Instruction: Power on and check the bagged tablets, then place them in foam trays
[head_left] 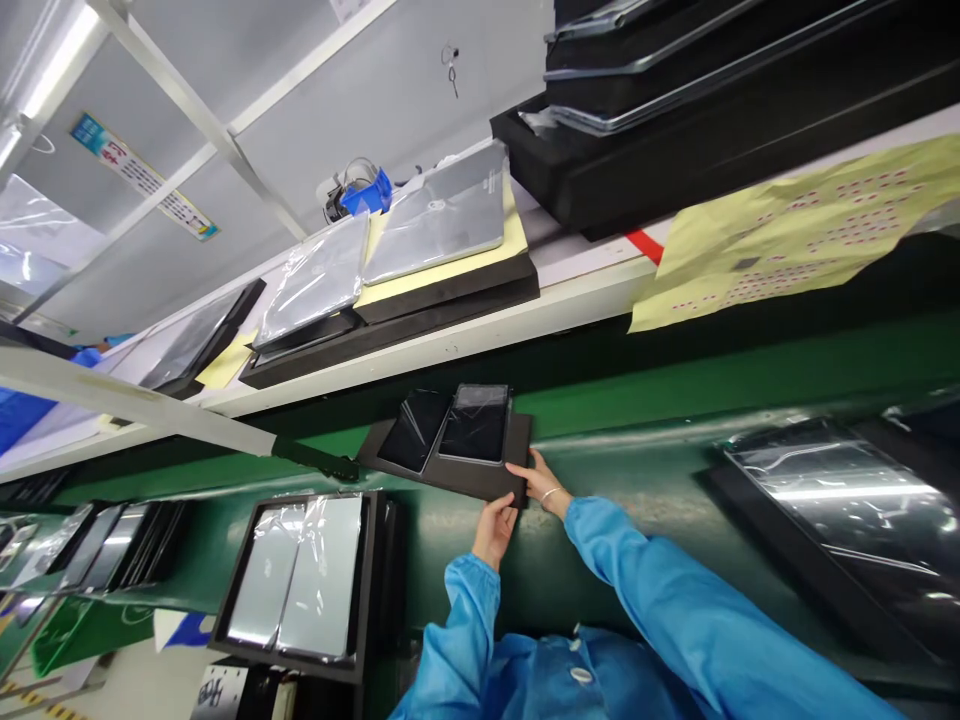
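A black foam tray lies on the green conveyor belt and carries two dark glossy tablet panels side by side. My left hand grips the tray's near edge, fingers curled onto it. At the near right corner of that tray my right hand holds on, with a thin bracelet at the wrist. Both arms wear blue sleeves.
A black tray with two bagged silver panels sits near left. Another dark tray lies on the belt at right. The white shelf above holds bagged silver covers, black foam stacks and a yellow sheet.
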